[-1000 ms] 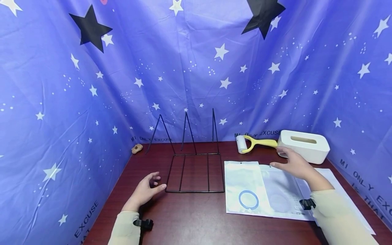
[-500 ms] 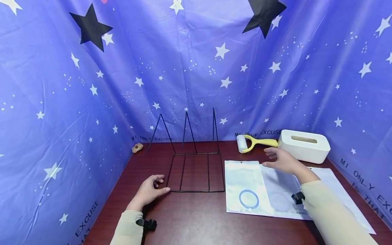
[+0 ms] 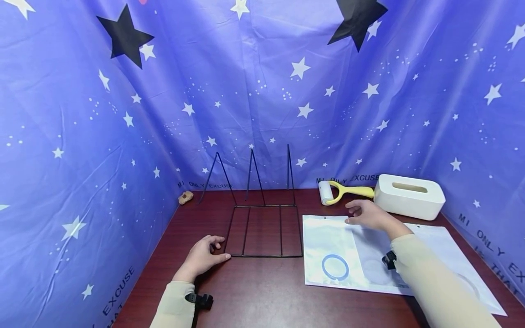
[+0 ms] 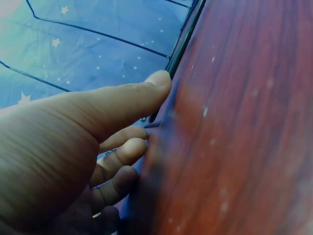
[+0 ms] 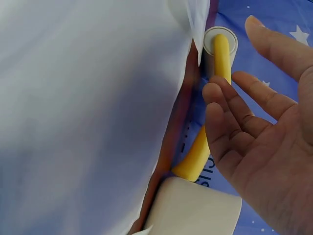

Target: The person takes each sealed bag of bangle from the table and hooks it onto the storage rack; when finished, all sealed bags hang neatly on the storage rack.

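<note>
A black wire rack (image 3: 264, 256) stands on the dark red table, its three pointed uprights at the back. My left hand (image 3: 202, 258) is at the rack's front left corner; in the left wrist view the thumb of that hand (image 4: 73, 132) lies against the wire (image 4: 182, 49), other fingers loosely bent. To the right of the rack lie white plastic pouches (image 3: 330, 246), the leftmost with a blue ring print. Above their top edge hovers my right hand (image 3: 371, 215), fingers loosely bent and holding nothing. In the right wrist view this hand (image 5: 274, 127) is near a pouch (image 5: 88, 107).
Behind the pouches lies a roller with a yellow handle (image 3: 356, 191), its end by a white tissue box (image 3: 410, 200). A small tan object (image 3: 185, 197) sits at the back left corner. Blue star-patterned cloth (image 3: 262, 91) hangs around the table.
My right hand has moved left, from near the tissue box to above the middle of the pouches' top edge. The left hand has shifted slightly right at the rack's corner.
</note>
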The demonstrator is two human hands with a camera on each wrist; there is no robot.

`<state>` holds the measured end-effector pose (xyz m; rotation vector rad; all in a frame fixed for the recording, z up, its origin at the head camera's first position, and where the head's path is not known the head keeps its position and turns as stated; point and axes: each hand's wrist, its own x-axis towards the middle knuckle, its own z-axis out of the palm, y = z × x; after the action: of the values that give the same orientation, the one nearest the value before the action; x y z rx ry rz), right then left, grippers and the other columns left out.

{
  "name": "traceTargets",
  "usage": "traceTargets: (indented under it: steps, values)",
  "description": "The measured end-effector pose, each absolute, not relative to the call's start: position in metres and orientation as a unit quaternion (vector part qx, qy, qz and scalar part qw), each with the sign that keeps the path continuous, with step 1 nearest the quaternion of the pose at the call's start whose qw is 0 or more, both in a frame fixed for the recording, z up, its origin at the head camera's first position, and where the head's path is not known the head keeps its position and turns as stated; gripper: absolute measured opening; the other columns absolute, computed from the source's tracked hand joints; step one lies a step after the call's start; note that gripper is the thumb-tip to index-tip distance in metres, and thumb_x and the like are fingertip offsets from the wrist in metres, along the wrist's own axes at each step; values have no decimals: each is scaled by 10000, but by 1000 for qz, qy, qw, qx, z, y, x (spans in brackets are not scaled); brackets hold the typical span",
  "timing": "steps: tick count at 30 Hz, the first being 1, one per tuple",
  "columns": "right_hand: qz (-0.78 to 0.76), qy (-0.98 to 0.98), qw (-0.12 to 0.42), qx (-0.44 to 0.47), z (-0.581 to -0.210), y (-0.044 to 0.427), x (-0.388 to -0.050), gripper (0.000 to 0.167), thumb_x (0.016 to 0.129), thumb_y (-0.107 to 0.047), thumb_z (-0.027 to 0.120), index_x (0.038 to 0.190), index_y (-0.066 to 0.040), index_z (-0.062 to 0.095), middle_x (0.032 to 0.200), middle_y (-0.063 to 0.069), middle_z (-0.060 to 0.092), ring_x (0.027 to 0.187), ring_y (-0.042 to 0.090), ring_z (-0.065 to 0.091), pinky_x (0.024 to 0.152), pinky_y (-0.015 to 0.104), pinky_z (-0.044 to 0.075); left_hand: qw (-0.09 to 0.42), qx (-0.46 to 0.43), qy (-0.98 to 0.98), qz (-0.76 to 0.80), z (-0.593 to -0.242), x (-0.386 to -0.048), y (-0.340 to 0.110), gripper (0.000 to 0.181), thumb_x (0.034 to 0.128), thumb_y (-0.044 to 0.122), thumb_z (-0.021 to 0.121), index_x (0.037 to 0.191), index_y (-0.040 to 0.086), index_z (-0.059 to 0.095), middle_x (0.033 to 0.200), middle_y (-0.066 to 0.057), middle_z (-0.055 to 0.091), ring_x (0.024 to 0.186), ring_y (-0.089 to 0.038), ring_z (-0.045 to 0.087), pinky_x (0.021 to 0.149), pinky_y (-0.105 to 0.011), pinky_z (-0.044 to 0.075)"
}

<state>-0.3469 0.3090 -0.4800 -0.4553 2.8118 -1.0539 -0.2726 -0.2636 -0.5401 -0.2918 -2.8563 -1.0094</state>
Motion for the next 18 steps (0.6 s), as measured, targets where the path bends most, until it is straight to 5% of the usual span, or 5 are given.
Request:
traceTargets:
  steps: [18]
  values:
    - [-312,939,91,-112,-494,302,-361,532,832,-160,893,1258,74,676,1110,169,676,1010,296,607,871,442,505,58,-102,-938,-325,-539,-269,-260,496,772,338,953,1194,161,762,918,85,591,827,-131,535,748,-361,449]
